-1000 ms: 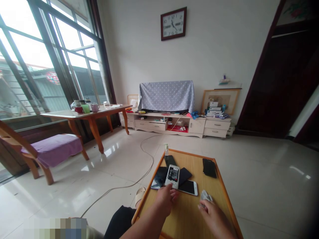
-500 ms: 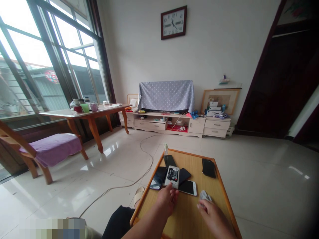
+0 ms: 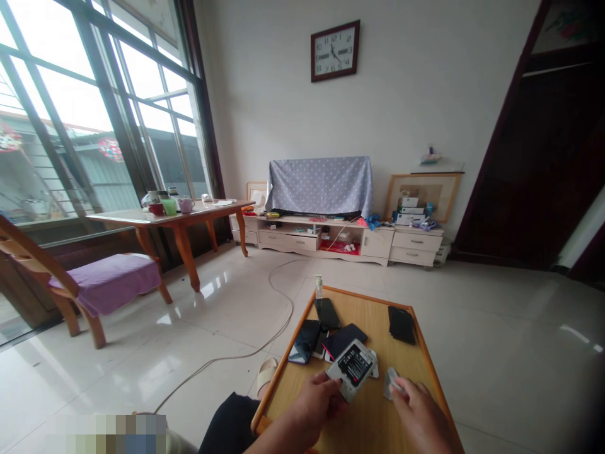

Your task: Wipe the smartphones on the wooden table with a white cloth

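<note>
My left hand (image 3: 321,397) is closed on the lower end of a smartphone (image 3: 353,369) with its back off, so a black battery shows inside a pale frame. The phone is raised and tilted over the small wooden table (image 3: 378,309). To its right, my right hand (image 3: 416,403) pinches a crumpled pale grey cloth (image 3: 391,382). Hand and cloth are just right of the opened phone. Behind and left of it lie a dark phone (image 3: 305,340), a dark blue one (image 3: 348,335) and another dark phone (image 3: 327,313). A white phone is mostly hidden under the raised one.
A black phone (image 3: 401,324) lies at the table's far right. A pump bottle (image 3: 318,287) stands at the far left corner. A cable (image 3: 246,350) runs over the floor to the left. Beyond are a chair (image 3: 116,284), a dining table (image 3: 174,221) and a low cabinet (image 3: 331,243).
My left hand has picked up the opened phone from the pile and brought it right and nearer. My right hand keeps the cloth and has shifted slightly. The view has moved a little.
</note>
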`<state>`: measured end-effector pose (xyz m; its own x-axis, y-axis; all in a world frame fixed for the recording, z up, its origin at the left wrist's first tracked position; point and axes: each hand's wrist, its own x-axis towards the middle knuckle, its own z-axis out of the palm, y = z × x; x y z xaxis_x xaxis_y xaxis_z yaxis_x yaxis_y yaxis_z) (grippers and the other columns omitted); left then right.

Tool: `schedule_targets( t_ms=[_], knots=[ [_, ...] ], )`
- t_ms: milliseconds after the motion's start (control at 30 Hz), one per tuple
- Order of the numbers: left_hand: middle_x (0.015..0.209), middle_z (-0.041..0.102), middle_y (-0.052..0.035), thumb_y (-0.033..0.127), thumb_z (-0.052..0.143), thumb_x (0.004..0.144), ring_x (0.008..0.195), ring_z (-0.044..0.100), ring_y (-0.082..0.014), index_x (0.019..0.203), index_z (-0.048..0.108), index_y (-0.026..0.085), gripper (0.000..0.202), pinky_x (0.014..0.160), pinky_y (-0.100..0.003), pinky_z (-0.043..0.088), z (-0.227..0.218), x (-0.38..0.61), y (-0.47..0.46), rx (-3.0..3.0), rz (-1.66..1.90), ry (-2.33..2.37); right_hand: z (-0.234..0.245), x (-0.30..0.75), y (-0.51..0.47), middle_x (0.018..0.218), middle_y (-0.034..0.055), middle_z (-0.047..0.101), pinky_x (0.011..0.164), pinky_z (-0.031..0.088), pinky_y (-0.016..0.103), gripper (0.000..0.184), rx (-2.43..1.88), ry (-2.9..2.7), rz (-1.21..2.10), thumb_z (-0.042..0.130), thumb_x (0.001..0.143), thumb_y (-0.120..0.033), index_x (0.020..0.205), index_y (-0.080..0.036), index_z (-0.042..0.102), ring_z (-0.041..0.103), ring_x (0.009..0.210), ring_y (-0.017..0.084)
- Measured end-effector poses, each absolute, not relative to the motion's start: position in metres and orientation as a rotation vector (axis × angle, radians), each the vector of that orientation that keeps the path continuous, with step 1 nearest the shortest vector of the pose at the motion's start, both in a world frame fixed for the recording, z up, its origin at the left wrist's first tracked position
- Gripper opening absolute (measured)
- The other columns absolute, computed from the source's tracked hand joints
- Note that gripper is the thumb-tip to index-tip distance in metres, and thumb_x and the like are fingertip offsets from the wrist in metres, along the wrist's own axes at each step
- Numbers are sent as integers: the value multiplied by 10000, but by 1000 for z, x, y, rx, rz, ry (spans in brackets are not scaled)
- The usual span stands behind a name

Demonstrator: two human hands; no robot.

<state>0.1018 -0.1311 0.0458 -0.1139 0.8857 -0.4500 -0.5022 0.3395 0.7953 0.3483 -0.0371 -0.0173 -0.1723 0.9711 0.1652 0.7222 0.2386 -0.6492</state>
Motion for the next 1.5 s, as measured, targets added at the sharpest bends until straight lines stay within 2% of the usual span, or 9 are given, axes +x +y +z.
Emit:
schedule_targets(
  t_ms=[200, 400, 500, 633, 867, 1033, 1167, 1267, 1500],
  knots=[
    [583, 654, -11, 365, 734, 775, 482, 590, -135, 843, 657, 206, 190, 480, -231, 415, 41, 84, -151, 687, 1020, 1242, -22, 337, -51, 1074, 109, 647, 762, 507, 303, 399, -1557, -2018, 576, 499, 902, -543, 1118, -240, 644, 678, 909, 228],
    [548, 628, -8, 396, 729, 759, 482, 598, -153, 843, 578, 202, 259, 484, -244, 428, 43, 75, -155, 716, 888, 1358, -24, 325, -52, 1027, 60, 658, 712, 482, 273, 149, -1536, -2073, 530, 517, 881, -325, 939, -259, 637, 660, 817, 182],
    [587, 640, -11, 424, 721, 760, 516, 617, -150, 851, 558, 198, 294, 512, -244, 446, 48, 73, -153, 751, 824, 1367, -17, 329, -53, 967, 45, 656, 713, 455, 265, 154, -1542, -2111, 485, 477, 905, -279, 891, -249, 627, 651, 819, 177],
    [628, 659, -3, 478, 713, 774, 567, 631, -142, 916, 561, 201, 346, 550, -237, 467, 45, 71, -147, 811, 744, 1403, -8, 334, -54, 1053, 78, 650, 727, 424, 268, 272, -1683, -2029, 359, 527, 911, -308, 1154, -226, 615, 641, 907, 199],
    [594, 670, 25, 469, 615, 837, 594, 677, -186, 1245, 486, 219, 495, 532, -245, 474, 43, 78, -141, 960, 635, 1629, 6, 335, -59, 996, 59, 619, 716, 393, 258, 204, -1668, -1995, 272, 478, 956, -292, 937, -218, 667, 594, 847, 169],
    [729, 728, -5, 423, 558, 853, 622, 696, -189, 1288, 477, 214, 489, 557, -260, 478, 44, 82, -141, 1101, 562, 1788, 19, 316, -82, 1050, 67, 629, 800, 403, 286, 210, -1493, -2098, 145, 485, 961, -301, 919, -229, 678, 575, 938, 201],
    [944, 742, -62, 442, 627, 795, 779, 697, -195, 1127, 555, 208, 413, 648, -272, 462, 46, 81, -145, 1290, 509, 1914, 19, 302, -100, 1027, 72, 663, 865, 396, 310, 188, -1446, -2235, 137, 508, 952, -274, 938, -232, 691, 573, 992, 229],
    [1020, 721, -83, 533, 755, 649, 886, 671, -235, 1015, 573, 213, 519, 687, -295, 443, 50, 80, -150, 1428, 472, 1961, 19, 298, -108, 1022, 81, 677, 858, 396, 321, 194, -1469, -2264, 124, 505, 957, -277, 941, -232, 693, 585, 991, 239],
    [1068, 699, -90, 612, 785, 548, 944, 656, -292, 1109, 583, 241, 702, 741, -353, 455, 60, 85, -167, 1716, 231, 2013, 19, 299, -128, 1015, 84, 698, 851, 396, 336, 210, -1437, -2238, 78, 502, 963, -285, 916, -250, 703, 602, 989, 250]
  ],
)
